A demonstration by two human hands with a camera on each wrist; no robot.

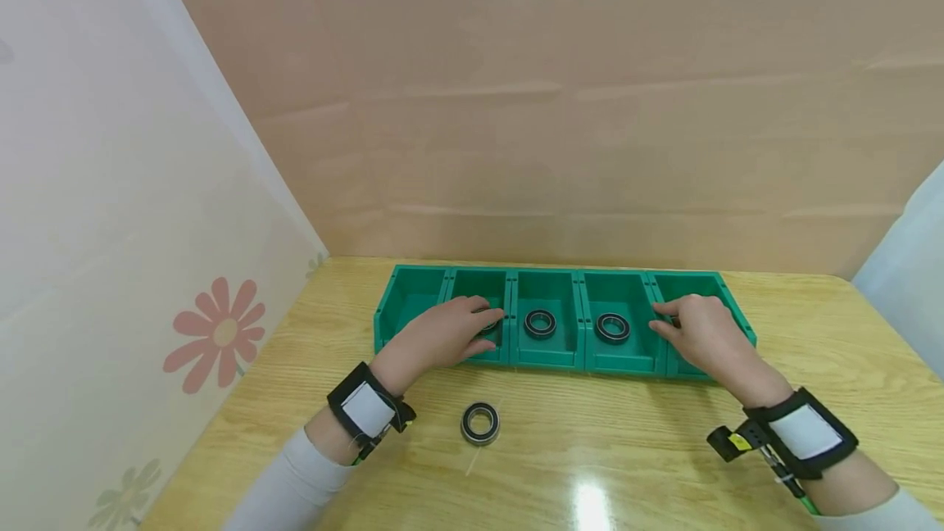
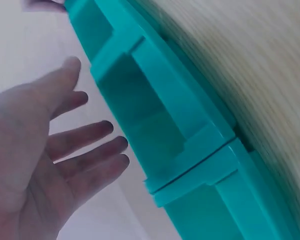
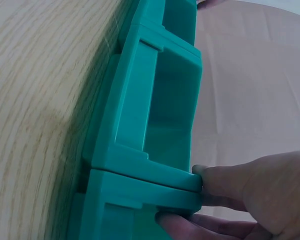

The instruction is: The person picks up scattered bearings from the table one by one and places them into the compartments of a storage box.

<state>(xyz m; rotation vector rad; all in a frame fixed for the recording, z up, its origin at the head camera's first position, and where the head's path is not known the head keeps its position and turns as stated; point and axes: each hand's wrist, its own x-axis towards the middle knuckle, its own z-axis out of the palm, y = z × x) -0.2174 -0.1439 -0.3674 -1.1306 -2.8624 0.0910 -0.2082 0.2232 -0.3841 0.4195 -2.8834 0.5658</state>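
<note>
A green bin row [image 1: 549,357] with several compartments holds black-sealed ring bearings. My left hand [image 1: 446,333] hovers over the second compartment from the left, fingers and thumb spread. A bearing [image 1: 487,323] shows partly beneath it. In the left wrist view the left hand's fingers [image 2: 97,134] are apart and hold nothing. My right hand [image 1: 701,333] reaches over the rightmost compartment, thumb and forefinger apart near its left divider. Between them a sliver of dark bearing [image 1: 674,321] shows, mostly hidden. In the right wrist view its fingertips [image 3: 177,224] overlap the bin rim.
One bearing [image 1: 540,324] lies in the middle compartment, another bearing [image 1: 612,328] in the one to its right. A loose bearing [image 1: 480,424] lies on the wooden table [image 1: 553,449] in front of the bins. A brown paper backdrop [image 1: 560,146] rises behind.
</note>
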